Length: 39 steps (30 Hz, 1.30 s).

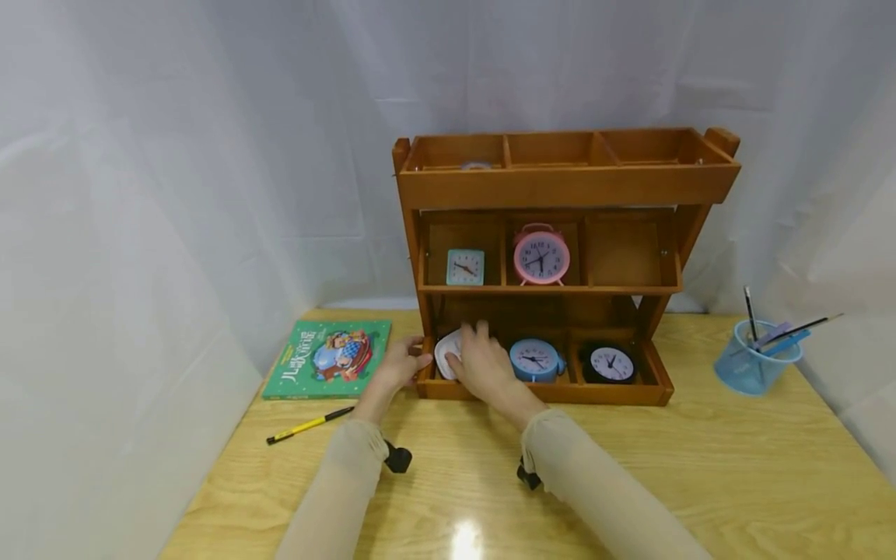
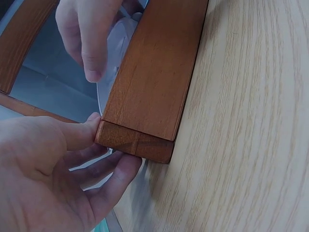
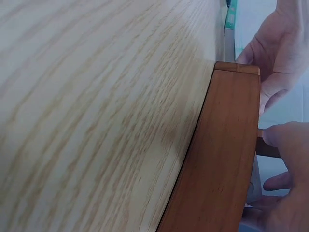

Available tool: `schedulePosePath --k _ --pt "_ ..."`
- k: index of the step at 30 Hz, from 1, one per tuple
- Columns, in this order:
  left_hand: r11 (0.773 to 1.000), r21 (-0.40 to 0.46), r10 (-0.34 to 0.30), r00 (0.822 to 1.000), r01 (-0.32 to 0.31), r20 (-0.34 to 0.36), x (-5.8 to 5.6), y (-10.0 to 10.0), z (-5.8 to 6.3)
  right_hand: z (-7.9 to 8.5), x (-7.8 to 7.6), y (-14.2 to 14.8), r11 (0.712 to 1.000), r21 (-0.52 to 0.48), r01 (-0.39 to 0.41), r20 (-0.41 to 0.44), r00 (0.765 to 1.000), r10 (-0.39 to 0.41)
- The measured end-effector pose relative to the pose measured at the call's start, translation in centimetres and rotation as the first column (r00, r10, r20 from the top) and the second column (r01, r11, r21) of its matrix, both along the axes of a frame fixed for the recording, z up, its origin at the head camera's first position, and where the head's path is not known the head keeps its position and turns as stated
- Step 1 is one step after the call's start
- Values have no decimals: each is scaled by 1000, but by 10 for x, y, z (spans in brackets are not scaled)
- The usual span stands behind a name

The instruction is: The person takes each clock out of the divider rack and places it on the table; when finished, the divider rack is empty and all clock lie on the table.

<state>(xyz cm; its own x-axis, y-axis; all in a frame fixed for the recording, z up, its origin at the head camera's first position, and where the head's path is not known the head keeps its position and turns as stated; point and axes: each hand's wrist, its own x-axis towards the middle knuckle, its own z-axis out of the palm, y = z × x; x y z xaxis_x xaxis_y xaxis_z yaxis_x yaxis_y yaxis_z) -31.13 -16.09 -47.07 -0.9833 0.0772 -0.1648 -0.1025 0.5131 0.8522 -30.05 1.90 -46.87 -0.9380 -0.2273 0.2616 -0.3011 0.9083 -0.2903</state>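
Observation:
A three-tier wooden shelf (image 1: 546, 395) stands on the table. My left hand (image 1: 402, 364) grips the lower front left corner of it, thumb on top and fingers beneath in the left wrist view. In the bottom left compartment sits a white rounded clock (image 1: 446, 351), leaning, with its face mostly hidden. My right hand (image 1: 486, 365) holds this clock, thumb over the near side and fingers toward the back. Just right of that hand are a blue alarm clock (image 1: 535, 359) and a black clock (image 1: 611, 364), each in its own bottom compartment.
The middle tier carries a small mint square clock (image 1: 465, 267) and a pink alarm clock (image 1: 541, 257). A green book (image 1: 329, 359) and a yellow pen (image 1: 308, 426) lie left of the shelf. At right stands a blue mesh cup (image 1: 752, 362) with pens.

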Motion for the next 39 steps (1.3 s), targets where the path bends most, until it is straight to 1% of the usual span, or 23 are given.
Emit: schedulePosePath --k 2,6,9,11,14,17,21,23,28,32,36,39 --pt "1000 2 -1 1000 1 -4 0 0 0 1 0 0 1000 -21 -1 -20 1000 1" --pt "1000 6 2 1000 -2 -12 0 -1 -1 3 0 1 1000 -14 -10 -43 999 9" --pt "1000 9 6 1000 -6 -15 0 -2 0 5 0 1 1000 -27 -9 -42 999 8" --pt "1000 10 5 1000 -5 -17 1 -2 0 7 0 0 998 -62 -6 -37 999 4" --pt "1000 17 6 1000 -6 -15 1 -2 0 8 1 -2 992 -127 -12 -12 1000 11" --pt "1000 22 7 1000 -7 -14 0 -2 -1 10 2 -5 979 -200 -27 41 999 36" --pt "999 34 0 1000 0 -18 0 -1 -2 13 5 -6 962 -272 -25 116 991 58" --pt "999 43 2 1000 -1 -17 1 -1 -2 15 6 -6 957 -290 -21 139 988 64" --pt "999 45 3 1000 -3 -4 1 -1 0 18 7 -5 945 -327 -26 161 983 83" --pt "999 50 1 1000 -2 8 1 0 0 19 4 -4 917 -398 -6 213 972 99" --pt "999 50 3 1000 -4 20 1 -1 0 22 1 -1 866 -497 47 312 941 129" --pt "999 48 4 1000 -5 25 1 -1 0 25 -1 2 833 -546 90 375 916 146"
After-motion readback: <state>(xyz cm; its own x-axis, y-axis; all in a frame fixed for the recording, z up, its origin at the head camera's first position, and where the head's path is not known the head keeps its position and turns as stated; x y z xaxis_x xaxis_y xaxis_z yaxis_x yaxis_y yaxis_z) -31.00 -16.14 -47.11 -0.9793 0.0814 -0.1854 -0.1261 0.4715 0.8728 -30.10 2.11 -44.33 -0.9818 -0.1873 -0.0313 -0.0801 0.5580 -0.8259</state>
